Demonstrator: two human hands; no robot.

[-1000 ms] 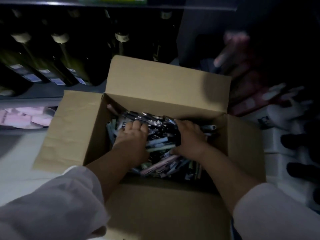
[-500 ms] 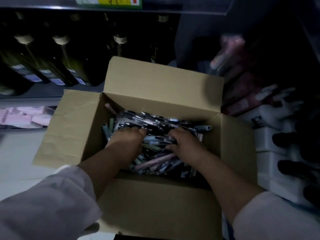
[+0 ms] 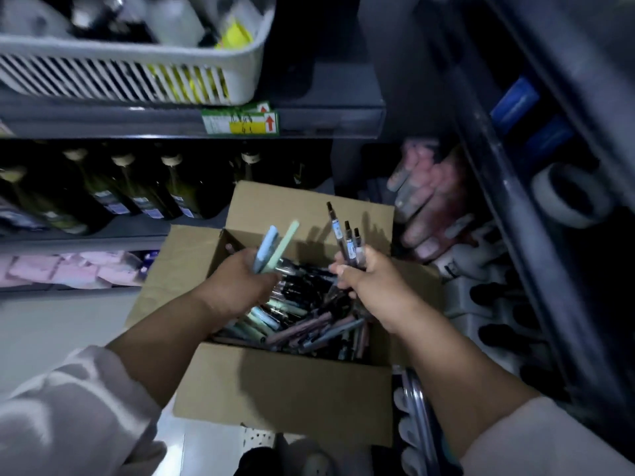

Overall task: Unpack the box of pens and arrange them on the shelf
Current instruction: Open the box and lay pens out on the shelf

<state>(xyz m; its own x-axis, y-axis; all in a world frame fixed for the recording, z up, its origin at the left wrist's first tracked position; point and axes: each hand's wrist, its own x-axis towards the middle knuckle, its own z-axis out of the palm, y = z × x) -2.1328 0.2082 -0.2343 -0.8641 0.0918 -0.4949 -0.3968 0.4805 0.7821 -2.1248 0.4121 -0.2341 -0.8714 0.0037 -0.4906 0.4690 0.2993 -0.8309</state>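
Cardboard box [image 3: 275,389] stands open, flaps spread, below the front edge of the labelled shelf [image 3: 326,118]; what it rests on I cannot tell. Most of the job looks undone. A deep heap of pens [image 3: 302,321] lies crisscrossed inside the box, and no pen shows on any shelf in view.

Only two small handfuls are out, both held over the box's far half. The left hand [image 3: 240,286] has its grip curled round two pastel pens [image 3: 275,249], one blue and one green, which fan upward. The right hand [image 3: 367,280] has its grip closed round three dark-capped pens [image 3: 347,238], upright and side by side. I judge this an early lift-out, perhaps a sort by kind, with the placing and lining up not yet begun.

As for writing, little can be read. A price tag [image 3: 240,122] on the shelf's front edge has a green border, a yellow band and two red up-arrows, but its print is too blurred. The dark-capped pens carry small bluish stickers, too small to read. The dark bottles [image 3: 144,194] on the shelf below also have pale labels, unreadable. A white slatted basket [image 3: 120,73] sits on the labelled shelf, toward its left end.
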